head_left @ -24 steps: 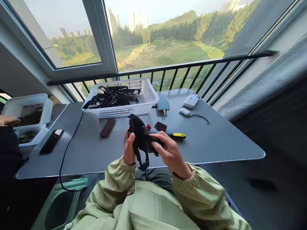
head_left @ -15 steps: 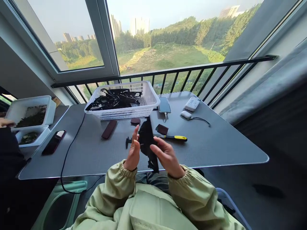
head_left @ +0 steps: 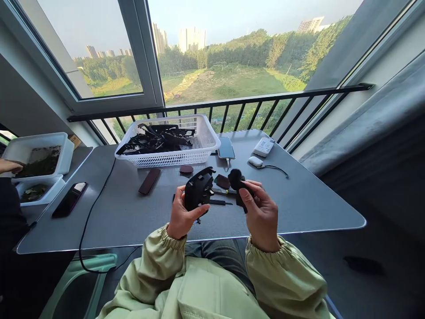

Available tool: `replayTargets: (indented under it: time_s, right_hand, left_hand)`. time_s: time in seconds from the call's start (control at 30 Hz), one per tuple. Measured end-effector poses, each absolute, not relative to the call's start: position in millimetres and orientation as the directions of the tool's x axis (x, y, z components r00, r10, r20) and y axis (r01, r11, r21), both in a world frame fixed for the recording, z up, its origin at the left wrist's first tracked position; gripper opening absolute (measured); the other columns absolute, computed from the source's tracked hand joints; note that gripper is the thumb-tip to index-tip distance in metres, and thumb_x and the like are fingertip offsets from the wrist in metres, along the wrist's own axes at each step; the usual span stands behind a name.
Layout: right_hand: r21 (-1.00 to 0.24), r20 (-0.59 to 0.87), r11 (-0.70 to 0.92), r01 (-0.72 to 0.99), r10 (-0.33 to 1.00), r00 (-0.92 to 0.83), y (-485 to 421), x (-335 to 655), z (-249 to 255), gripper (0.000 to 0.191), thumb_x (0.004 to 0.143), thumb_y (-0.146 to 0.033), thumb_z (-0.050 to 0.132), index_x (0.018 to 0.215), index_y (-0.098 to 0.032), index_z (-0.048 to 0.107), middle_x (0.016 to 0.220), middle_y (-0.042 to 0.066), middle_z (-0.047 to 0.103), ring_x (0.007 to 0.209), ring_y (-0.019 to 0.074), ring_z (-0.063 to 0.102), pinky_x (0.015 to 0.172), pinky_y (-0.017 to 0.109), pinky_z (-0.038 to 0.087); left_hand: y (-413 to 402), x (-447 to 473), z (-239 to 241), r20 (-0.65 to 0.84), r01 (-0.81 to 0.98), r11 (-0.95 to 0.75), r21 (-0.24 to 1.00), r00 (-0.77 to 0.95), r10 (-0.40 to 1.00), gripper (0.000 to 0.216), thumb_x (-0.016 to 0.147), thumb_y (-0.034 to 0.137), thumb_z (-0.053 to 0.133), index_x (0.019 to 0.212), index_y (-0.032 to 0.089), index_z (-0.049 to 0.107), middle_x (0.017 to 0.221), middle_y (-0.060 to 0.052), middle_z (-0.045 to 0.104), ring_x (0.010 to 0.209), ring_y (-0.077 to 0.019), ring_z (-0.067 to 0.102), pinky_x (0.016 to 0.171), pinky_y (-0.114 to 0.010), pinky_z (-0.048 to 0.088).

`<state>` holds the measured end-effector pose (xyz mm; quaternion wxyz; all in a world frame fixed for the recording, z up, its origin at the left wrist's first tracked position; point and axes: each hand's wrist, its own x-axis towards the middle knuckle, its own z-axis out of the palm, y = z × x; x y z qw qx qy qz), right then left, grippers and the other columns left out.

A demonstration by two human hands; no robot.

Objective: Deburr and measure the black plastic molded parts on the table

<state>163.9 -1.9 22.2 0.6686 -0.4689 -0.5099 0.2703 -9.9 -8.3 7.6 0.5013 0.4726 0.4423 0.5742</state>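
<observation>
My left hand (head_left: 181, 218) grips a black molded plastic part (head_left: 196, 192), its thumb along the lower edge and clips showing on the right side. A smaller black plastic part with a round end (head_left: 235, 178) is pinched in my right hand (head_left: 264, 217). The two parts are apart, held above the near half of the table. Below and behind them lie a black caliper (head_left: 219, 202), mostly covered, and a black tool with a bit of yellow (head_left: 228, 192), partly hidden by the right-hand part.
A white plastic basket (head_left: 172, 160) of black parts stands at the back. Dark brown pieces (head_left: 186, 169), a dark red slab (head_left: 149, 181), phones (head_left: 226, 148) and a white box (head_left: 264, 146) lie around. Left, another person's hand (head_left: 9, 166) reaches into a white bin (head_left: 68, 155).
My hands have moved apart. The black part now sits in my left hand, turned to show its clips, while my right hand has swung right with the round-ended part.
</observation>
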Motion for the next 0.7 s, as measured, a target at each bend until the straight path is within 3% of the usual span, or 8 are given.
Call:
replayTargets:
  time_s: [0.1, 0.2, 0.4, 0.6, 0.7]
  right_hand:
    - [-0.668, 0.694, 0.63, 0.396, 0.72, 0.026, -15.1, 152.4, 33.1, 0.015, 0.086, -0.023, 0.063, 0.097, -0.026, 0.073, 0.098, 0.005, 0.062, 0.082, 0.0163, 0.061, 0.072, 0.03, 0.052]
    - [-0.525, 0.734, 0.713, 0.465, 0.656, -0.175, -14.6, 144.7, 36.6, 0.02, 0.088, -0.016, 0.058, 0.102, -0.025, 0.07, 0.098, 0.007, 0.06, 0.073, 0.0142, 0.06, 0.066, 0.029, 0.054]
    - [-0.515, 0.734, 0.628, 0.584, 0.675, -0.078, 2.1, 151.2, 33.2, 0.02, 0.089, -0.015, 0.055, 0.101, -0.024, 0.069, 0.095, 0.006, 0.058, 0.077, 0.0162, 0.062, 0.072, 0.031, 0.056]
    - [-0.473, 0.727, 0.748, 0.466, 0.63, -0.273, -11.2, 140.4, 23.8, 0.024, 0.09, -0.013, 0.053, 0.105, -0.024, 0.068, 0.098, 0.007, 0.062, 0.091, 0.019, 0.064, 0.08, 0.032, 0.056]
    - [-0.513, 0.725, 0.638, 0.574, 0.68, -0.109, -1.0, 148.2, 24.5, 0.02, 0.089, -0.013, 0.054, 0.097, -0.022, 0.07, 0.093, 0.007, 0.061, 0.082, 0.0182, 0.064, 0.075, 0.032, 0.056]
  left_hand:
    - [-13.4, -10.2, 4.7, 0.19, 0.093, -0.186, 0.978, -0.045, 0.981, 0.054, 0.061, 0.034, 0.082, 0.103, 0.021, 0.049, 0.078, 0.004, 0.065, 0.064, -0.0102, 0.057, 0.057, -0.02, 0.046]
    - [-18.4, -11.9, 5.9, 0.252, 0.251, -0.234, 0.939, -0.039, 0.967, 0.047, 0.064, 0.035, 0.08, 0.099, 0.02, 0.052, 0.074, 0.004, 0.062, 0.059, -0.0096, 0.054, 0.053, -0.02, 0.042]
    - [-19.5, -12.7, 10.1, 0.305, 0.338, -0.285, 0.897, -0.005, 0.952, 0.042, 0.068, 0.034, 0.075, 0.1, 0.021, 0.052, 0.079, 0.002, 0.064, 0.064, -0.0116, 0.058, 0.056, -0.021, 0.045]
    - [-18.7, -12.1, 7.6, 0.292, 0.379, -0.282, 0.881, 0.032, 0.956, 0.035, 0.071, 0.029, 0.07, 0.099, 0.021, 0.051, 0.064, 0.006, 0.058, 0.051, -0.0091, 0.05, 0.051, -0.02, 0.04]
    - [-18.8, -11.9, 8.3, 0.291, 0.405, -0.279, 0.871, 0.032, 0.956, 0.037, 0.07, 0.032, 0.071, 0.1, 0.021, 0.052, 0.071, 0.004, 0.061, 0.057, -0.0105, 0.054, 0.054, -0.021, 0.042]
